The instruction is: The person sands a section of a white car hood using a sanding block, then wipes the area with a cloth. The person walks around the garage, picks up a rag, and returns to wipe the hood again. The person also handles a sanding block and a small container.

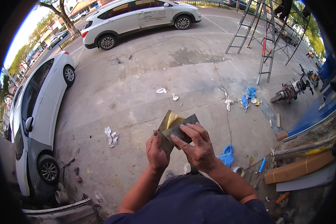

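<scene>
My left hand (156, 151) grips a flat, dull olive-brown plate (162, 126), its thumb upright along the near edge. A smear of yellow putty (173, 120) lies on the plate's upper face. In my right hand (198, 146) is a dark, flat scraper (171, 131), pinched with the fingers spread across its top. The scraper overlaps the plate beside the putty; whether their faces touch I cannot tell. Both hands are close together in front of my dark shirt, above the concrete ground.
A white car (41, 97) stands at the left, another white car (145, 16) at the far side. Stepladders (267, 48) and a motorbike (291, 89) are at the right. Crumpled paper (112, 138), blue plastic (227, 155), an open can (238, 171) and a long cardboard box (300, 167) lie around.
</scene>
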`<action>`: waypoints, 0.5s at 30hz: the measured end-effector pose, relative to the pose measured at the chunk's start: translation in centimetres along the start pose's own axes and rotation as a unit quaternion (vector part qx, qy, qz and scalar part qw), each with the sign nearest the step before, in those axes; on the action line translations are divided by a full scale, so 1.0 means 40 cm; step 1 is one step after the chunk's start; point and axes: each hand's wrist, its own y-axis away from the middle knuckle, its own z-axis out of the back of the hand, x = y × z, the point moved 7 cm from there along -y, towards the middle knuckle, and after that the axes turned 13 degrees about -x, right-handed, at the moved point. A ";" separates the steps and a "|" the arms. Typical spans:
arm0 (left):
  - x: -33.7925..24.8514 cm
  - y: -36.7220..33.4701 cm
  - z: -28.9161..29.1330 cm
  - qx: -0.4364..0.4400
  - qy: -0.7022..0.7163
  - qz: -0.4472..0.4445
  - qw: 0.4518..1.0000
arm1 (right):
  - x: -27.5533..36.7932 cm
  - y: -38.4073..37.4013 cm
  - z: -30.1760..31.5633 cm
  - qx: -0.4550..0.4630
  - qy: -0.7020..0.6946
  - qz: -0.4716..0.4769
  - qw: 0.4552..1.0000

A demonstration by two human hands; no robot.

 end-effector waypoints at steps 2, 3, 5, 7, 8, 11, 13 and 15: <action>-0.027 -0.016 0.018 -0.020 -0.045 -0.047 0.998 | 0.026 0.003 -0.008 0.000 -0.035 0.024 0.999; -0.043 -0.024 0.029 -0.029 -0.063 -0.064 0.996 | 0.013 0.006 -0.019 0.031 -0.078 -0.033 0.996; -0.070 -0.033 0.045 -0.044 -0.088 -0.095 0.991 | -0.002 0.001 -0.014 0.019 -0.143 -0.083 0.986; -0.091 -0.026 0.028 -0.012 -0.184 -0.165 0.969 | -0.037 -0.008 0.017 -0.075 -0.206 -0.148 0.964; -0.098 -0.014 0.012 0.011 -0.230 -0.203 0.952 | -0.056 -0.007 0.011 -0.066 -0.221 -0.195 0.953; -0.112 0.034 -0.042 0.060 -0.382 -0.327 0.863 | -0.098 0.004 -0.003 -0.086 -0.258 -0.322 0.907; -0.116 0.054 -0.062 0.066 -0.439 -0.366 0.818 | -0.057 -0.012 -0.006 -0.084 -0.238 -0.213 0.944; -0.126 0.057 -0.058 0.059 -0.453 -0.357 0.815 | -0.016 -0.012 -0.023 -0.055 -0.222 -0.130 0.965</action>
